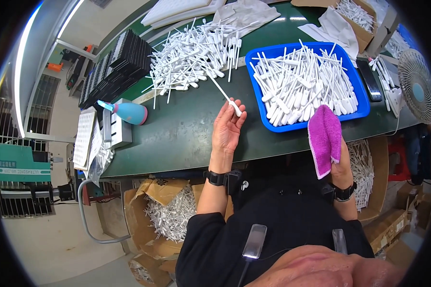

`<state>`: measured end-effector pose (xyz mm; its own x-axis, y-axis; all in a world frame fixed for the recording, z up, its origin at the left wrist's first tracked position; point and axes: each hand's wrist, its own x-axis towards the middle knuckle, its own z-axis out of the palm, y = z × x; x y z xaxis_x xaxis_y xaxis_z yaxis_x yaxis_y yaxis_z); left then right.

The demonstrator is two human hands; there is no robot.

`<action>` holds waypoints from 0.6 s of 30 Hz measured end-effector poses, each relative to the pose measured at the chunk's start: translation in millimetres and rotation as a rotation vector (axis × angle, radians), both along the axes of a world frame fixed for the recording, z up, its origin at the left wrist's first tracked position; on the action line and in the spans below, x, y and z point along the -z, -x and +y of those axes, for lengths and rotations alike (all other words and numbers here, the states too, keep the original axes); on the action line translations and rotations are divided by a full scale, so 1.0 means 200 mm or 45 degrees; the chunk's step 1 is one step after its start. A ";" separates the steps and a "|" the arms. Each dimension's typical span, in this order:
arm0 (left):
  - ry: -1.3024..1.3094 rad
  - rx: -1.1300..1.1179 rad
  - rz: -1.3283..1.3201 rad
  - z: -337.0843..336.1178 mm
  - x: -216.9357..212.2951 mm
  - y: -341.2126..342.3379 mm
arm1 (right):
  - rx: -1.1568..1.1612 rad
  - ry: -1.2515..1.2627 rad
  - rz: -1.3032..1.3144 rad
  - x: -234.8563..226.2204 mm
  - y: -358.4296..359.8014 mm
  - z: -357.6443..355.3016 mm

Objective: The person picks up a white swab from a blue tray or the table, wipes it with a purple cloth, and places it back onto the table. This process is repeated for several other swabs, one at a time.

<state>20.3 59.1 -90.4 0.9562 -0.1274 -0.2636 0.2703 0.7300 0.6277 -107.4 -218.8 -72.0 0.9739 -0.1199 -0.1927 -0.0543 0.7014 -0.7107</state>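
Observation:
My left hand (226,131) is palm up above the green table, its fingers curled under a white plastic stick (235,109). The wide oval end of that stick rests at my fingertips; its thin stem points away toward a loose heap of similar white sticks (189,57) on the table. My right hand (341,173) grips a purple cloth (324,141), which hides most of its fingers. That cloth hangs in front of the near right side of a blue tray (285,128), which is piled with more white sticks (304,86).
Black slotted trays (129,55) are stacked at the left, near a teal squeeze bottle (131,114). A small fan (417,86) and a phone-like black device (370,81) stand at the right. Cardboard boxes of sticks (175,217) sit below the table (177,143).

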 end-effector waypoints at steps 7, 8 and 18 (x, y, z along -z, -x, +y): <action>-0.088 -0.009 -0.019 0.04 0.01 0.02 | 0.023 0.042 -0.039 -0.03 0.01 0.03; -0.088 -0.003 -0.019 0.03 0.00 0.04 | 0.056 0.004 0.015 -0.02 0.00 0.03; -0.600 1.036 -0.348 -0.41 -0.11 0.27 | -0.030 -0.059 -0.223 0.09 -0.12 0.06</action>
<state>-33.6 -22.0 -68.0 0.6586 -0.7135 -0.2391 0.3819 0.0432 0.9232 -84.2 -207.3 -90.5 0.9955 -0.0912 -0.0248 0.0503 0.7339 -0.6774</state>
